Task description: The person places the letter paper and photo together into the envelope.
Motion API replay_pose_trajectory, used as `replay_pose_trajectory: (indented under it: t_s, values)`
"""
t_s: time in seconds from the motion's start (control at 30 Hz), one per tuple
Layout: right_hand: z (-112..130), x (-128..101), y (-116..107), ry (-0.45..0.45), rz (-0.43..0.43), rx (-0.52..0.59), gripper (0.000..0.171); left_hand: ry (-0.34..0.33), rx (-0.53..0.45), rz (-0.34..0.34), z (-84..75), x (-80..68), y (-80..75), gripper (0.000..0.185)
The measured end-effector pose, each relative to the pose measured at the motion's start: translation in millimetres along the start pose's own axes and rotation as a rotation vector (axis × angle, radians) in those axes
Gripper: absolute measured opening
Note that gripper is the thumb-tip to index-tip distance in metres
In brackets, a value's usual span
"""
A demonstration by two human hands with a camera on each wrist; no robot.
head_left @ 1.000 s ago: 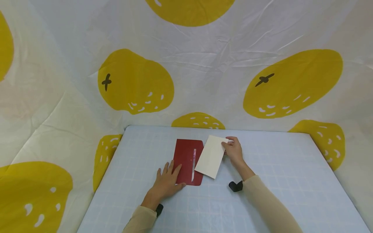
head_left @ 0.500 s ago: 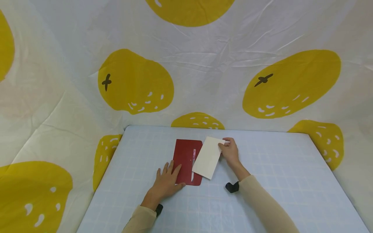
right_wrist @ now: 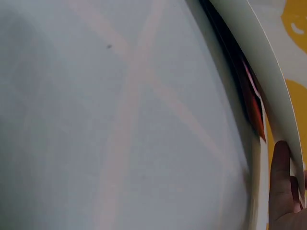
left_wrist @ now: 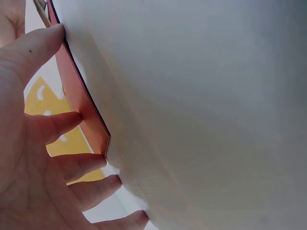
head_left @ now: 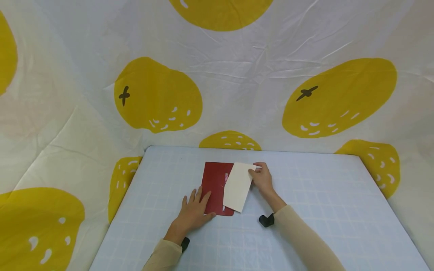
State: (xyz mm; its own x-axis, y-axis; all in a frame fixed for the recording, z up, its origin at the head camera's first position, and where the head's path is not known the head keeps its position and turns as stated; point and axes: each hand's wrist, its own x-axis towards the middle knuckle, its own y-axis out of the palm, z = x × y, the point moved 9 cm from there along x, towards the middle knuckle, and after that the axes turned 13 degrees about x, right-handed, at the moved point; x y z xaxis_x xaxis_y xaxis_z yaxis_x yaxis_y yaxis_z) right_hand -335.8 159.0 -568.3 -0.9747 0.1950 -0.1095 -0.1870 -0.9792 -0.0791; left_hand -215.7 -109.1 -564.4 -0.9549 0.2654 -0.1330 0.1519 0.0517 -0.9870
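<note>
A red envelope (head_left: 213,180) lies on the table with its rounded flap toward the right and a whitish slit along that side. My left hand (head_left: 193,214) rests on its lower left corner, fingers spread. In the left wrist view, the thumb and index fingertip touch the red envelope (left_wrist: 84,105). My right hand (head_left: 263,178) pinches a white card (head_left: 239,186) by its upper right corner, thumb on top. The card slants over the flap, its lower left corner hidden at the slit. The right wrist view shows the card (right_wrist: 273,72) raised off the table above the envelope's edge (right_wrist: 254,105).
The table (head_left: 322,203) has a pale blue checked cover. A white cloth (head_left: 237,90) printed with large yellow fruit hangs behind and at the sides. Black wrist cameras (head_left: 266,220) sit at both wrists.
My right hand has moved left and slightly nearer, bringing the white card farther over the envelope until its lower left corner disappears at the slit. My left hand has stayed in place.
</note>
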Motion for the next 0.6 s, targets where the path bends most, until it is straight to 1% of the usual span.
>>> replay_pose_trajectory:
  t_s: [0.23,0.6]
  values:
    - [-2.8,-3.8,14.1,-0.006,0.046,-0.004,0.038,0.011,-0.002,-0.002,-0.1,0.3,-1.7,0.083]
    - [-0.8,-6.3,29.5,-0.02,0.095,-0.071,0.038,0.006,-0.01,0.008,-1.2,-0.9,-4.8,0.084]
